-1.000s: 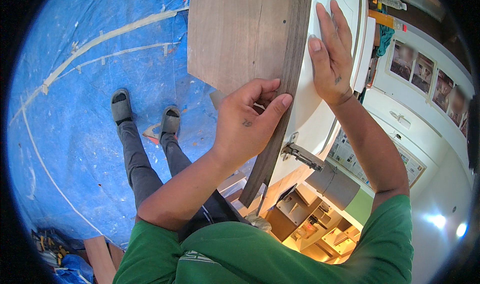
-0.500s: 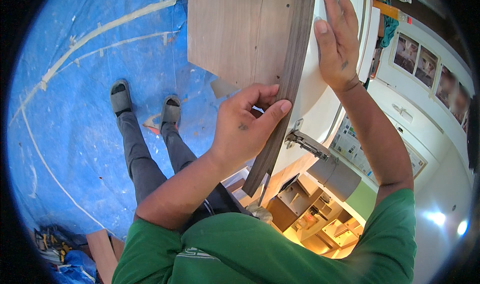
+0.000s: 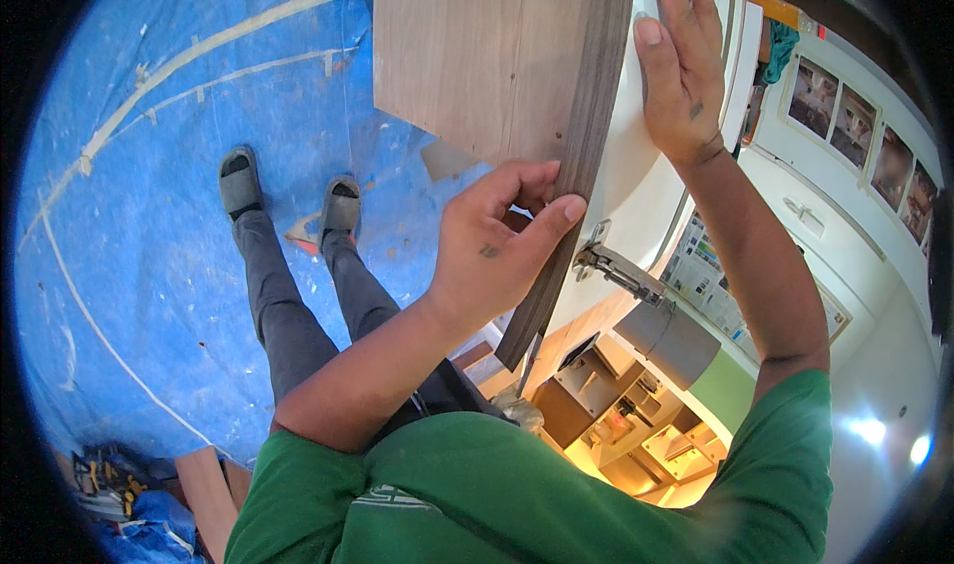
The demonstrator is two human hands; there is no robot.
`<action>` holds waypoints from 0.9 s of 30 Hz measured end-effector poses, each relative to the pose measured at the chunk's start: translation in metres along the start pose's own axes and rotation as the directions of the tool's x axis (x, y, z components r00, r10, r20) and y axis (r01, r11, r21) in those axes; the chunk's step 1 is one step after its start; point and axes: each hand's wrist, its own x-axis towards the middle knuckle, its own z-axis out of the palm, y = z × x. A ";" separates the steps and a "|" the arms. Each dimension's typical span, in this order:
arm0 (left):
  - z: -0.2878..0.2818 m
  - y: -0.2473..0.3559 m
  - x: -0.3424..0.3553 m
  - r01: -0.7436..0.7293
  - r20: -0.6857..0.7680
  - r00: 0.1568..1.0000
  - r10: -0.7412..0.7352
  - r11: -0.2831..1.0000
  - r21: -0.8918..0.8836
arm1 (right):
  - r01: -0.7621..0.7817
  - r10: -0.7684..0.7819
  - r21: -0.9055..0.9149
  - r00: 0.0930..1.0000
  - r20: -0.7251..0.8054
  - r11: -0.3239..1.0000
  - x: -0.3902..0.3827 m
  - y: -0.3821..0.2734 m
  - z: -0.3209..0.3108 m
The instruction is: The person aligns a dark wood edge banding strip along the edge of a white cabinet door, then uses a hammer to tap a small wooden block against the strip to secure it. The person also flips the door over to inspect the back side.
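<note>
My left hand [image 3: 489,251] pinches a long dark wood-grain edge strip [image 3: 594,97] between thumb and fingers, near its lower part. The strip runs along the border between a light wood-grain panel [image 3: 462,52] and a white panel face [image 3: 628,171]. Its lower end hangs free past the panel, close to my body. On the white face my right hand [image 3: 686,92] lies open, fingers stretched toward the far side and thumb apart. A metal cabinet hinge [image 3: 618,266] is fixed to the white face, just right of my left thumb.
Blue sheeting [image 3: 149,266] with pale tape lines covers the floor at left, under my feet. Tools [image 3: 104,480] and loose boards [image 3: 207,499] lie at the lower left. Lit wooden cabinets [image 3: 596,405] stand at lower right, and pictures [image 3: 853,127] hang on the right wall.
The view has shifted slightly. My left hand keeps its pinch on the edge strip, and my right hand stays on the white face, a little farther up.
</note>
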 end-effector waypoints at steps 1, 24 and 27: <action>-0.003 -0.006 -0.005 0.005 0.002 1.000 -0.005 1.000 0.015 | 0.002 -0.002 -0.002 1.000 -0.002 1.000 0.001 0.000 0.000; -0.013 -0.033 -0.056 0.171 0.073 0.983 -0.166 0.983 -0.063 | 0.026 -0.026 0.002 0.999 -0.027 1.000 -0.001 0.003 0.004; -0.014 -0.035 -0.060 0.170 0.080 0.983 -0.165 0.984 -0.057 | 0.013 -0.012 0.017 1.000 -0.027 1.000 -0.001 0.000 0.004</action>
